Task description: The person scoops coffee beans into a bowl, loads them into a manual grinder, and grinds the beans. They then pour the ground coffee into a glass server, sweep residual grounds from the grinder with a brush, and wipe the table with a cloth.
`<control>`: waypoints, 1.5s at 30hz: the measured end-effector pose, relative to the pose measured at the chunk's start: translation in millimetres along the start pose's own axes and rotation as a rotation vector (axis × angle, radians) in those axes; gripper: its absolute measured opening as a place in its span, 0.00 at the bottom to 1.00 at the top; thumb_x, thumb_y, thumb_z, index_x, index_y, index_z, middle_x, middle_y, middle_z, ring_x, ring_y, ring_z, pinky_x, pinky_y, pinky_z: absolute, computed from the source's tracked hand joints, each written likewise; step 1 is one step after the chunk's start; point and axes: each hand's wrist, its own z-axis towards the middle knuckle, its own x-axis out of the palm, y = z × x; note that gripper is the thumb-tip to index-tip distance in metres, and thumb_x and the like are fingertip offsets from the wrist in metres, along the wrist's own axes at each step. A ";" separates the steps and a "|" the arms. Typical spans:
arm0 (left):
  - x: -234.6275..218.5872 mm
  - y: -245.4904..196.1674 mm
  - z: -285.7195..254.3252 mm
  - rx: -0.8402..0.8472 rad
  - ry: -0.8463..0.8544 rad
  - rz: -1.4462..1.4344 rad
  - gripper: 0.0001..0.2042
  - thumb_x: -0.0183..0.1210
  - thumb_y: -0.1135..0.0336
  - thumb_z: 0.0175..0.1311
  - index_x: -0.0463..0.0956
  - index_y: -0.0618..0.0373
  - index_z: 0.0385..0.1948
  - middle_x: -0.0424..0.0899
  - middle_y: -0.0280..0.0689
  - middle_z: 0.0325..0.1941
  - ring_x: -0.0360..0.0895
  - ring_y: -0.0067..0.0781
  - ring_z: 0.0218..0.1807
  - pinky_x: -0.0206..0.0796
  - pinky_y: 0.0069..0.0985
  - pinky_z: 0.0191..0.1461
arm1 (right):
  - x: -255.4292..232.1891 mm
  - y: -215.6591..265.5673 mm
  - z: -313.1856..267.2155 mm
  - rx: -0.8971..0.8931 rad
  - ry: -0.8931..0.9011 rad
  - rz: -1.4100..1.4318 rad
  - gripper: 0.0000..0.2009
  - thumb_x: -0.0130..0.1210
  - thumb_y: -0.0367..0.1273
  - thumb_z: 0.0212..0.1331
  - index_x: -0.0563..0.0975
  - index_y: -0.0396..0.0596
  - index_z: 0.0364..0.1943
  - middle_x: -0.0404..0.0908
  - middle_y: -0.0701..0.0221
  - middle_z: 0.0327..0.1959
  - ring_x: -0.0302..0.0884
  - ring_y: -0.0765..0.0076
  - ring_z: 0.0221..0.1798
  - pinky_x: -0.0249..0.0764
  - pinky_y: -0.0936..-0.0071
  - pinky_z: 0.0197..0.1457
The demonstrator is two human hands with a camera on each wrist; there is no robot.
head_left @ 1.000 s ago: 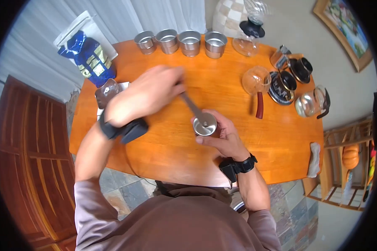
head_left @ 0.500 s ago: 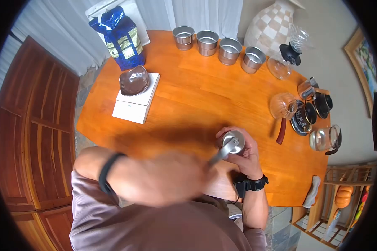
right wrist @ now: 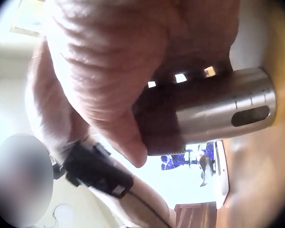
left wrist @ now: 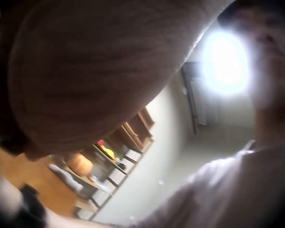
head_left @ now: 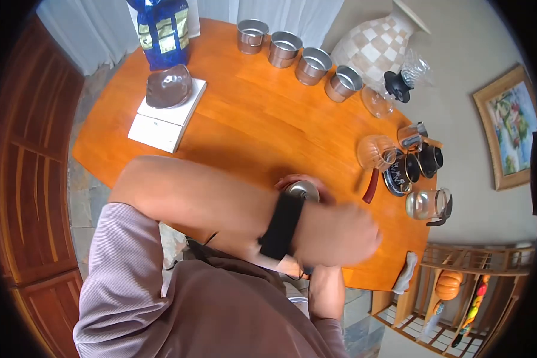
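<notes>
Right hand (right wrist: 133, 71) grips the grinder (right wrist: 213, 111), fingers and thumb curled round its steel body; in the head view only its fingertips (head_left: 292, 179) show behind the grinder's top (head_left: 302, 190), rest hidden by the left forearm. Left hand (head_left: 340, 235) is blurred, crossed over the body to the right of the grinder, near the table (head_left: 250, 119) edge. Can't tell whether it's open or closed, nor what it holds; crank not visible. Left wrist view shows only the back of an arm or hand up close, plus a shelf and wall, so no help.

Grinder stands at the near edge of the table, just beside the black strap (head_left: 282, 224) on the left wrist.

Rest of table:
- Four steel cups (head_left: 297, 51) in a row along the far edge.
- Blue bag (head_left: 163, 30) at far left; just in front of it a brown bowl (head_left: 169, 88) on a white scale (head_left: 164, 119).
- Right side: glass carafe (head_left: 376, 152) with a red handle, dark pots (head_left: 417, 162) beside it, another glass jug (head_left: 426, 204) nearer the edge.
- Glass dripper (head_left: 397, 83) with black collar by a checkered vase (head_left: 376, 45) off the far corner.
- Cloth (head_left: 407, 271) hangs at the right near edge, wooden shelf (head_left: 459, 280) past it.
</notes>
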 end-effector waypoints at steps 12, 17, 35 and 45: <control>-129.1 50.3 -105.6 -0.850 0.458 -0.297 0.08 0.59 0.67 0.70 0.72 0.60 0.41 0.83 0.46 0.31 0.82 0.55 0.38 0.71 0.43 0.40 | -9.6 -8.2 6.8 0.092 0.116 0.131 0.30 0.71 0.20 0.48 0.76 0.43 0.59 0.80 0.71 0.54 0.77 0.74 0.55 0.72 0.74 0.61; -47.3 125.8 -44.0 -0.315 -0.032 -0.103 0.08 0.59 0.67 0.65 0.74 0.63 0.34 0.82 0.47 0.30 0.81 0.54 0.35 0.71 0.45 0.37 | -5.7 -2.5 9.0 0.103 0.110 0.174 0.29 0.71 0.19 0.46 0.77 0.43 0.58 0.81 0.71 0.51 0.80 0.72 0.50 0.76 0.72 0.56; -131.4 19.2 -117.0 -0.875 0.542 -0.469 0.09 0.63 0.63 0.70 0.73 0.56 0.38 0.79 0.41 0.26 0.77 0.45 0.26 0.69 0.40 0.32 | -7.7 3.8 13.9 0.007 0.172 0.072 0.28 0.75 0.24 0.43 0.80 0.43 0.54 0.81 0.73 0.51 0.77 0.75 0.55 0.70 0.75 0.62; -28.4 100.2 19.6 -0.315 0.278 -0.126 0.09 0.59 0.65 0.67 0.72 0.61 0.34 0.81 0.49 0.27 0.81 0.58 0.33 0.71 0.51 0.36 | -12.7 0.8 7.8 0.187 0.094 0.249 0.29 0.71 0.19 0.45 0.79 0.44 0.57 0.84 0.74 0.47 0.79 0.76 0.53 0.75 0.75 0.58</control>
